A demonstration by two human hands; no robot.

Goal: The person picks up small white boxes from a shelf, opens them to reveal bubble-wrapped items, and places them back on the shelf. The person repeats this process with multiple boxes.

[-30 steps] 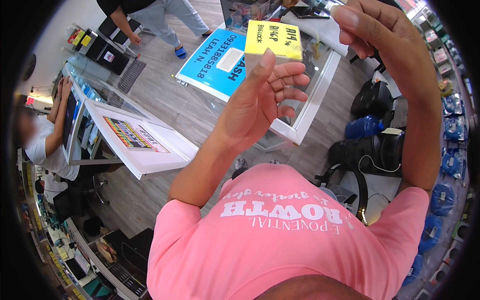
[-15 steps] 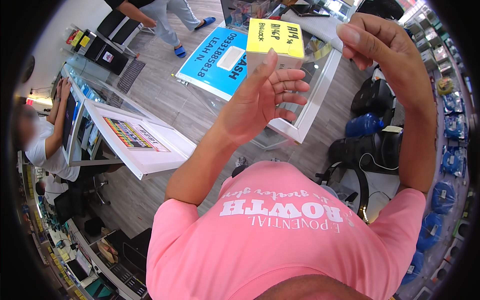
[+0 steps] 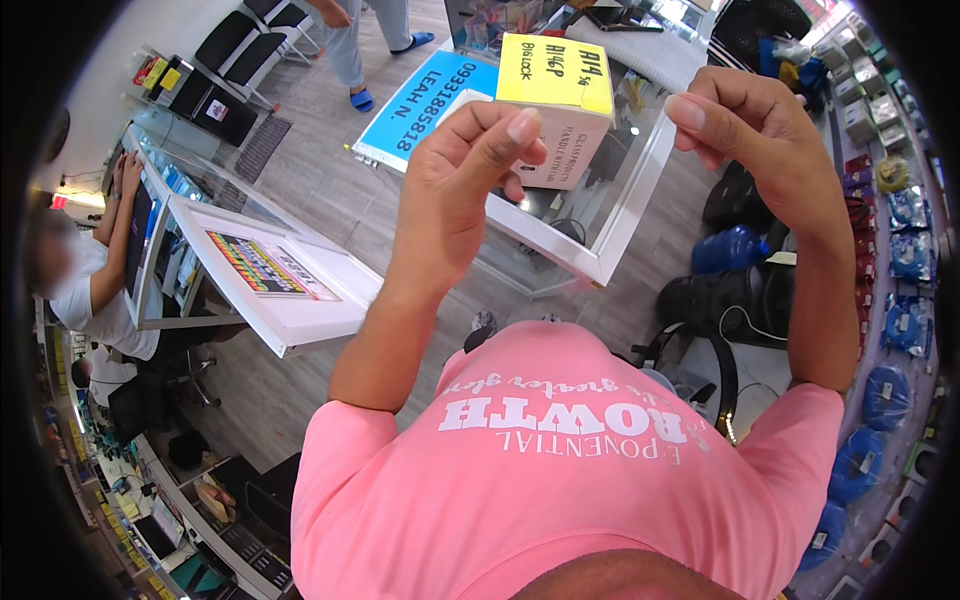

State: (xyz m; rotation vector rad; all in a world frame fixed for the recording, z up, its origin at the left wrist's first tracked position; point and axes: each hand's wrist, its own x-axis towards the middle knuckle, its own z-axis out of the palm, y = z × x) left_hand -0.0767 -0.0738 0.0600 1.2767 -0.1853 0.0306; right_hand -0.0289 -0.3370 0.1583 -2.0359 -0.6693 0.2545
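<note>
My left hand (image 3: 455, 175) is raised in front of the box, thumb pressed against the curled fingers in a pinch. Level with it on the right, my right hand (image 3: 750, 130) pinches thumb to fingers the same way. Whatever either pinch holds, if anything, I cannot make out. Between and beyond the hands stands a white box (image 3: 565, 145) with a yellow label (image 3: 555, 72) on top. It rests on a glass display counter (image 3: 630, 165) with a white frame. A blue lettered sheet (image 3: 432, 105) lies left of the box, and my left hand covers part of it.
A white-framed glass case (image 3: 310, 310) with a colourful printed sheet stands at left, a seated person (image 3: 100, 280) beside it. Another person's legs (image 3: 345, 50) show at the back. Blue packaged goods (image 3: 885, 395) hang at right, near a blue water bottle (image 3: 728, 250).
My left hand has gone from spread fingers to a pinch and moved slightly left. My right hand stays pinched and has come down a little. The person at the back has shifted.
</note>
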